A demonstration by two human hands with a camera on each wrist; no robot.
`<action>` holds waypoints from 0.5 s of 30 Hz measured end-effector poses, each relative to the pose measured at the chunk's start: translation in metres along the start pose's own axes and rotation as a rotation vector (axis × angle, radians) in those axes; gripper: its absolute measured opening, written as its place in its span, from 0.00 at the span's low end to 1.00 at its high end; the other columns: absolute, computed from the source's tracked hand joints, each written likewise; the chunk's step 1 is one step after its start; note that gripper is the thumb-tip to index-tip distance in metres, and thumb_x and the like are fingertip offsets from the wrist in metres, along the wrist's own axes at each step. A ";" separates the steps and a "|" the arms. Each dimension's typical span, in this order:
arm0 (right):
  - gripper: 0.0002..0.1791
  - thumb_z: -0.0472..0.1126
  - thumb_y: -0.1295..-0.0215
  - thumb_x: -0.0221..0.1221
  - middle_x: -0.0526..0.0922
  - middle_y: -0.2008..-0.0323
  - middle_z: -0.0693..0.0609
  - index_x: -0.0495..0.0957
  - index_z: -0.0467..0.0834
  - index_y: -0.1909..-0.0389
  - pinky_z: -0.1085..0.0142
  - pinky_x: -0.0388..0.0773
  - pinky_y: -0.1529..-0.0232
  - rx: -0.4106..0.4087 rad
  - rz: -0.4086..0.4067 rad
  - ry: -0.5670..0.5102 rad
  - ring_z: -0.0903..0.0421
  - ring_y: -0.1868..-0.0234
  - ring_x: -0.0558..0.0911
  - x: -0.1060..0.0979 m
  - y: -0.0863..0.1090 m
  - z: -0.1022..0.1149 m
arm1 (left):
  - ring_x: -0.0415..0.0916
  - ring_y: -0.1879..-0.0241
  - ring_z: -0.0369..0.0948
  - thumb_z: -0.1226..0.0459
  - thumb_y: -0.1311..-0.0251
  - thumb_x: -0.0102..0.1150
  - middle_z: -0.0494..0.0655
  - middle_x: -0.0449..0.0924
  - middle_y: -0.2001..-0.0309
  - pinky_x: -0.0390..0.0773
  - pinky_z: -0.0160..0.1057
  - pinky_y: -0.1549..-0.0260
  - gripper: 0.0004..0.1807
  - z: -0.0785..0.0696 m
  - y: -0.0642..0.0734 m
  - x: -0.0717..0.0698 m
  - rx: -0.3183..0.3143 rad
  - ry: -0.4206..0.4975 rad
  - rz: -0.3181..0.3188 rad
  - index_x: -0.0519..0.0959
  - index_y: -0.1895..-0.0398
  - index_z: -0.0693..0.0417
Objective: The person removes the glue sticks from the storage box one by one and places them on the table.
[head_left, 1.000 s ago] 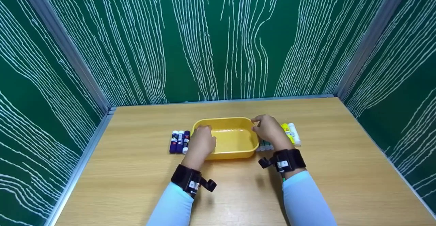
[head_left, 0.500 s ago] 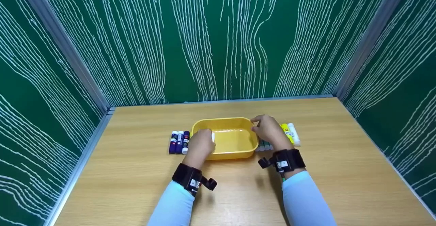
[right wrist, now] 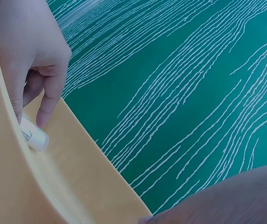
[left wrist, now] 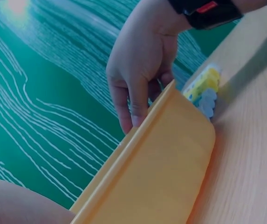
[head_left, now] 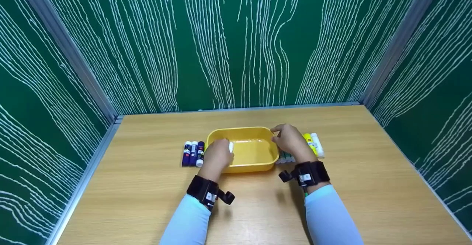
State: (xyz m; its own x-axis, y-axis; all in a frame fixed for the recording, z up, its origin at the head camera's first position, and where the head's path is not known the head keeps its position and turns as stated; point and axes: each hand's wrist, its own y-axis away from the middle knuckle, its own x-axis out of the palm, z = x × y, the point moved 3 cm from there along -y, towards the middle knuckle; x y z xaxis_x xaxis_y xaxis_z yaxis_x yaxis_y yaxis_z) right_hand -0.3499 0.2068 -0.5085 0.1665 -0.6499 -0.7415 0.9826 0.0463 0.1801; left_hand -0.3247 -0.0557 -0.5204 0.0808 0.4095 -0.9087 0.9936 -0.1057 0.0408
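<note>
A yellow plastic tray (head_left: 254, 154) stands on the table. My left hand (head_left: 218, 154) reaches over its left side and pinches a white glue stick (head_left: 231, 147). The right wrist view shows that glue stick (right wrist: 36, 135) tilted inside the tray, under the fingertips, with small dark print on it. At the opposite end, my right hand (head_left: 293, 141) holds the tray's right rim between thumb and fingers. In the left wrist view, fingers of the right hand (left wrist: 140, 70) point down at that rim, partly hidden by the tray wall.
Blue and white glue sticks (head_left: 193, 154) lie in a row left of the tray. To the right, partly under my right hand, are greenish-grey sticks (head_left: 285, 157), a yellow one (head_left: 310, 143) and a white one (head_left: 317, 145). Green, white-streaked panels (head_left: 236, 45) enclose the wooden table (head_left: 254, 208).
The white glue stick's end has come into sight beside my left fingers, and that hand has shifted slightly. My right hand has stayed at the tray's rim.
</note>
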 end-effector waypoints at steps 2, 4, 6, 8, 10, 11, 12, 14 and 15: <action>0.24 0.40 0.14 0.63 0.88 0.47 0.39 0.80 0.42 0.23 0.63 0.85 0.58 0.001 0.002 -0.001 0.49 0.55 0.85 0.000 0.000 0.001 | 0.80 0.63 0.47 0.65 0.26 0.72 0.49 0.83 0.64 0.82 0.48 0.61 0.06 0.000 0.000 0.000 -0.001 -0.003 -0.002 0.86 0.53 0.58; 0.24 0.41 0.14 0.63 0.88 0.48 0.39 0.80 0.42 0.22 0.63 0.85 0.58 0.001 0.002 -0.002 0.49 0.55 0.86 0.000 0.000 0.002 | 0.80 0.63 0.47 0.66 0.26 0.71 0.49 0.84 0.63 0.83 0.49 0.60 0.06 0.000 -0.001 0.000 0.000 -0.007 -0.005 0.86 0.52 0.58; 0.24 0.40 0.14 0.62 0.88 0.47 0.39 0.80 0.42 0.22 0.64 0.85 0.58 0.001 0.005 -0.005 0.49 0.55 0.86 -0.001 0.000 0.002 | 0.80 0.63 0.47 0.67 0.26 0.70 0.49 0.84 0.62 0.84 0.49 0.60 0.06 0.000 -0.001 0.000 -0.003 -0.007 -0.004 0.86 0.51 0.57; 0.24 0.40 0.14 0.62 0.88 0.47 0.39 0.80 0.42 0.22 0.64 0.86 0.58 0.009 0.006 -0.011 0.49 0.55 0.86 -0.002 -0.001 0.002 | 0.80 0.62 0.47 0.68 0.26 0.69 0.49 0.84 0.63 0.84 0.50 0.59 0.04 0.000 -0.002 0.000 0.004 -0.009 -0.004 0.86 0.53 0.57; 0.24 0.39 0.14 0.62 0.88 0.47 0.39 0.80 0.42 0.22 0.64 0.86 0.57 0.015 0.012 -0.016 0.49 0.54 0.86 -0.002 -0.001 0.002 | 0.81 0.62 0.47 0.68 0.27 0.68 0.49 0.83 0.63 0.84 0.49 0.60 0.02 0.000 -0.001 0.000 0.009 -0.006 0.000 0.86 0.55 0.56; 0.24 0.39 0.14 0.62 0.88 0.46 0.39 0.80 0.42 0.22 0.64 0.86 0.57 0.019 0.013 -0.020 0.48 0.54 0.86 -0.002 0.000 0.002 | 0.81 0.63 0.47 0.68 0.27 0.68 0.49 0.83 0.64 0.83 0.49 0.61 0.02 0.000 -0.002 0.000 0.013 -0.003 0.001 0.86 0.56 0.56; 0.24 0.39 0.14 0.62 0.88 0.46 0.39 0.80 0.42 0.22 0.63 0.86 0.56 0.024 0.015 -0.021 0.48 0.53 0.86 -0.002 0.000 0.002 | 0.81 0.63 0.47 0.68 0.27 0.68 0.49 0.83 0.64 0.83 0.49 0.61 0.02 0.000 -0.001 0.001 0.016 0.004 0.002 0.85 0.56 0.55; 0.24 0.39 0.14 0.62 0.88 0.45 0.39 0.80 0.42 0.22 0.63 0.86 0.56 0.029 0.016 -0.022 0.48 0.52 0.86 -0.003 0.000 0.002 | 0.81 0.62 0.47 0.68 0.26 0.69 0.49 0.84 0.63 0.82 0.48 0.61 0.02 0.001 -0.002 0.000 0.011 0.024 0.012 0.86 0.55 0.56; 0.24 0.39 0.14 0.62 0.88 0.45 0.39 0.80 0.42 0.22 0.63 0.86 0.55 0.030 0.018 -0.023 0.48 0.52 0.86 -0.003 0.001 0.003 | 0.81 0.62 0.48 0.67 0.25 0.69 0.49 0.84 0.62 0.82 0.47 0.61 0.03 0.001 -0.002 0.000 0.005 0.035 0.016 0.86 0.53 0.56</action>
State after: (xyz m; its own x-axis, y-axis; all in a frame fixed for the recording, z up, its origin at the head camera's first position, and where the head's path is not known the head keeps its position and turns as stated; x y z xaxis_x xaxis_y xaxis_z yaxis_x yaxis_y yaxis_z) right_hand -0.3500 0.2066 -0.5046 0.1815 -0.6662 -0.7233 0.9765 0.0350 0.2128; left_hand -0.3266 -0.0564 -0.5208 0.0995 0.4393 -0.8928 0.9917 -0.1173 0.0529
